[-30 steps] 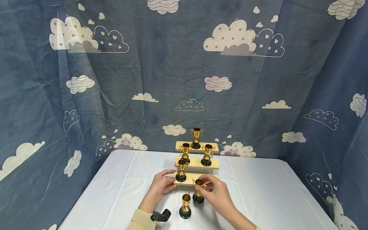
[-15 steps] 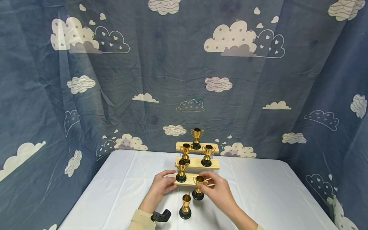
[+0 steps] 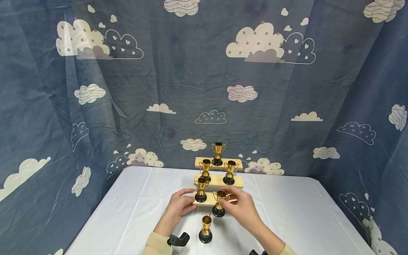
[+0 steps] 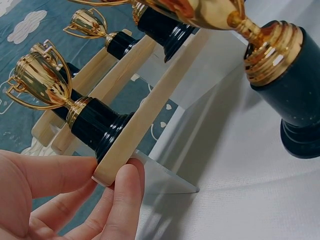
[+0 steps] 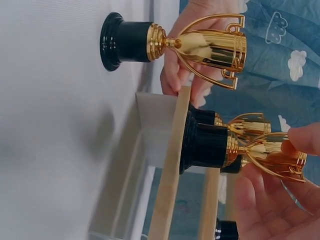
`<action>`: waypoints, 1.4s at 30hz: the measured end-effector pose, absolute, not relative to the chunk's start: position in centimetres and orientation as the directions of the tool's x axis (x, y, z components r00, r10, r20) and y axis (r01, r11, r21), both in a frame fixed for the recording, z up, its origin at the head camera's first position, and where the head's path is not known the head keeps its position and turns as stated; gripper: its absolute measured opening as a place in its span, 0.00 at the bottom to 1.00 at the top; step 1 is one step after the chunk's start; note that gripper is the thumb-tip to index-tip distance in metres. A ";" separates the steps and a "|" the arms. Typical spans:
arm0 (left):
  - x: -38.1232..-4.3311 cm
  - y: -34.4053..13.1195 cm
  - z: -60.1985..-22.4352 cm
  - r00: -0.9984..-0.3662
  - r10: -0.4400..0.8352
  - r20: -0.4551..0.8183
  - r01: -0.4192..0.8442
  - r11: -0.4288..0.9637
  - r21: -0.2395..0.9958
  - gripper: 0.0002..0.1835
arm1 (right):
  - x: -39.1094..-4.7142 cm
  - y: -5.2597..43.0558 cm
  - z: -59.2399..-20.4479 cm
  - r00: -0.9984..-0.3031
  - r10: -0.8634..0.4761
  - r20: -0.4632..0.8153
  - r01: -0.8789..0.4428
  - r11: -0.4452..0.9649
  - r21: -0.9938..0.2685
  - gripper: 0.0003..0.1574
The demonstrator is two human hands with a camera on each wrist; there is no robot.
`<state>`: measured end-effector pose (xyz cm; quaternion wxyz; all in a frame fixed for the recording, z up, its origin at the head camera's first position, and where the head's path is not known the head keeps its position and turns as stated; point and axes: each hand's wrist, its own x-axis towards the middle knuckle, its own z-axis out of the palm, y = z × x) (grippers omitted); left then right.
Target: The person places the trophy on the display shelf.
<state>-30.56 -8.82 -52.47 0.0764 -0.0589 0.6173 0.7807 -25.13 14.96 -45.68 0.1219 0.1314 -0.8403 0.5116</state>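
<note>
My left hand (image 3: 178, 205) grips the left end of the lowest wooden shelf (image 4: 150, 115), thumb on top and fingers underneath in the left wrist view. Close to that thumb stands a small gold trophy cup (image 3: 201, 189) with a black base. My right hand (image 3: 242, 209) pinches another trophy (image 5: 210, 145) by its gold cup and handle. This held trophy is upright at the shelf's front edge; I cannot tell whether its base touches the wood. A third trophy (image 3: 206, 230) stands on the white table in front, between my hands.
Behind, the middle shelf (image 3: 218, 180) bears two trophies, and the top shelf (image 3: 204, 162) bears one trophy (image 3: 218, 153). Clear panels (image 4: 170, 175) support the stand. White cloth covers the table (image 3: 287, 212); a cloud-patterned curtain (image 3: 191, 88) hangs behind it.
My right hand has raised the held trophy and moved it away from me, up to the lowest shelf's front edge. My left hand has stayed on the shelf's end.
</note>
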 end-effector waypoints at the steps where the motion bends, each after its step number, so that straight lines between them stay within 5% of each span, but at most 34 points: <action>1: -30.6 -8.8 -52.5 -0.981 0.047 -0.186 -0.192 -0.227 0.955 0.25 | -25.2 14.9 -45.6 -0.935 -0.097 0.341 -0.347 0.447 -0.824 0.24; 42: -30.5 -8.9 -52.4 -0.983 0.051 -0.175 -0.182 -0.226 0.957 0.25 | -28.5 14.4 -44.2 -0.923 -0.167 0.347 -0.382 0.503 -0.775 0.23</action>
